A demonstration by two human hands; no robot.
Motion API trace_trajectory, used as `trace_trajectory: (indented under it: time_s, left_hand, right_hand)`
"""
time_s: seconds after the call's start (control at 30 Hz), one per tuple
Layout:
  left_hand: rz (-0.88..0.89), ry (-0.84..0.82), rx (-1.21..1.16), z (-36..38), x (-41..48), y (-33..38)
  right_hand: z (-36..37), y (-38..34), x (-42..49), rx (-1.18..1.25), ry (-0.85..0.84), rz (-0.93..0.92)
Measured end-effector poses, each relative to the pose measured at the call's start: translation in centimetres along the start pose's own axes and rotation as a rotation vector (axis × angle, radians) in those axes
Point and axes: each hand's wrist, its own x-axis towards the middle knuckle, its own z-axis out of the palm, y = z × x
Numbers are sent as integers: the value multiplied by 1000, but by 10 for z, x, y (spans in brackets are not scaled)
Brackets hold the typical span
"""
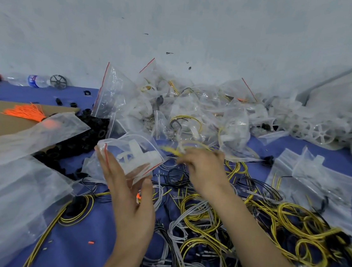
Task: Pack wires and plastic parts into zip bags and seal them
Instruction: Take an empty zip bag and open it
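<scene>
I judge I am in the filling step: the zip bag (115,147), just left of centre, is open at its red-lined mouth and not yet sealed. My left hand (130,195) holds it up between nearly straight fingers and the thumb. My right hand (204,168), blurred at centre, seems to pinch a yellow wire (170,150) just beside the mouth. The next move calls for feeding that springy wire through the slack opening without snagging the film, then pressing the strip shut along its whole length. The blue cloth (78,242) under everything looks soft and matte. A large cloudy plastic sack (10,192) lies limp and creased at lower left. The pile of packed bags (194,113) at upper centre is glossy, crinkled and slippery-looking. The heap of wires (205,222) at lower right is thin, coiled and tangled, in yellow, grey and black. Hard black rings (79,141) lie in a heap at middle left. The white plastic parts (134,151) already in my bag are stiff, milky and angular.
</scene>
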Motion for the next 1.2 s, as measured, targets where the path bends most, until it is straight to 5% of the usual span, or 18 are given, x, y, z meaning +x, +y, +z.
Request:
trace_trajectory:
  time_s: [0.13, 0.33, 0.6, 0.83, 0.93, 1.07, 1.2]
  left_hand:
    - [-11, 12, 31, -1, 0, 2]
    - [2, 50, 11, -3, 3, 6]
    - [-16, 110, -24, -8, 6, 9]
    - [-45, -131, 32, -23, 55, 47]
    - [-181, 54, -103, -42, 113, 72]
    - [-207, -566, 203, -36, 138, 102]
    - [-239, -744, 126, -25, 132, 126]
  right_hand:
    - [31, 5, -5, -206, -388, -36]
    - [28, 10, -2, -159, -281, 16]
    - [-31, 28, 5, 568, 231, 169]
    - [-92, 47, -9, 893, 156, 109]
    - [-106, 50, -16, 1027, 213, 109]
    - [-118, 52, -21, 1142, 237, 28]
    - [-121, 46, -22, 1373, 288, -16]
